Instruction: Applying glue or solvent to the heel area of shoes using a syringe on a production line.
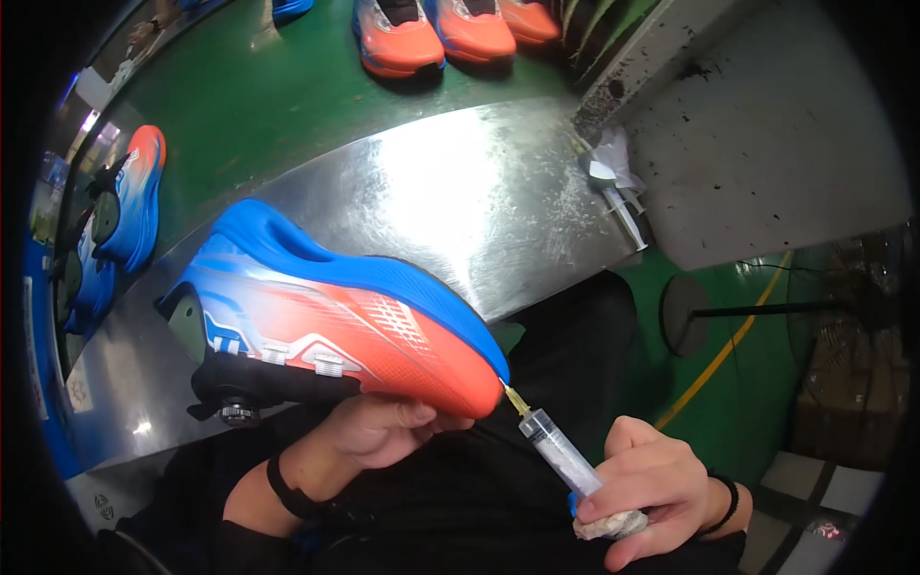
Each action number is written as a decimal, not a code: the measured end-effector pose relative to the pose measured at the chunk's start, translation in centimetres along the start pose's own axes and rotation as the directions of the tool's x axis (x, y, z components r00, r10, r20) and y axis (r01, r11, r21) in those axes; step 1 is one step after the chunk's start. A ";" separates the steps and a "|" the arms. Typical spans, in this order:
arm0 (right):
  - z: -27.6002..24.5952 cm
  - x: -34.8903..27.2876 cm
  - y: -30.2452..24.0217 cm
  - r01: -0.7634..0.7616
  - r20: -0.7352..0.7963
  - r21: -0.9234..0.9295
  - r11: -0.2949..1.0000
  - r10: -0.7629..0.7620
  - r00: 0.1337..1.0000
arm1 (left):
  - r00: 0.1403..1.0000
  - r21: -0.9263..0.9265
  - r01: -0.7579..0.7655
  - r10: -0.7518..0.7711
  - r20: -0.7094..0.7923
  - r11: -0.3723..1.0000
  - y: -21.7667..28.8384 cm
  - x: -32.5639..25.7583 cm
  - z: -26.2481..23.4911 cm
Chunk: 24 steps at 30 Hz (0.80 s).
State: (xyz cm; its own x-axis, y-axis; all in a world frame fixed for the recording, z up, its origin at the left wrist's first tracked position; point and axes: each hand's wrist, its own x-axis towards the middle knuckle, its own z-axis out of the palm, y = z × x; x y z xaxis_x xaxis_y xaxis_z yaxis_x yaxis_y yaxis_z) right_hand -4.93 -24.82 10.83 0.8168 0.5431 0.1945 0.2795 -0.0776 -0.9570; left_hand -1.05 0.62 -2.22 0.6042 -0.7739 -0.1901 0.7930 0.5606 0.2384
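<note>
In the frame's centre the left hand (pixel 383 431) grips a blue-orange shoe (pixel 335 321); the right hand (pixel 652 484) grips a syringe (pixel 559 452) at its toe. More shoes (pixel 446 34) lie at top, on the green belt (pixel 259 105).

A shoe (pixel 335 326) faded from blue into orange, with a blue sole and white mesh pattern, is seen. A clear syringe (pixel 561 452) is tipped in yellow. The counter (pixel 460 192) is silver, the belt (pixel 259 96) green.
</note>
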 end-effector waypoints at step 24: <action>3.0 -0.1 1.3 0.090 0.001 -0.668 0.739 -0.120 0.993 | 0.978 -0.059 -0.092 0.079 -0.193 0.994 -0.2 2.7 0.5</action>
State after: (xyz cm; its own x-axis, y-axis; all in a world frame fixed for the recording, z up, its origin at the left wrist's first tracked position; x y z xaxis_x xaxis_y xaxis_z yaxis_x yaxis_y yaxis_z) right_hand -6.12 -22.45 8.92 0.7766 0.5497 0.3079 0.6174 -0.5668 -0.5454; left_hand 0.40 -1.74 -2.35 0.6686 -0.6556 -0.3509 0.7373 0.6458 0.1984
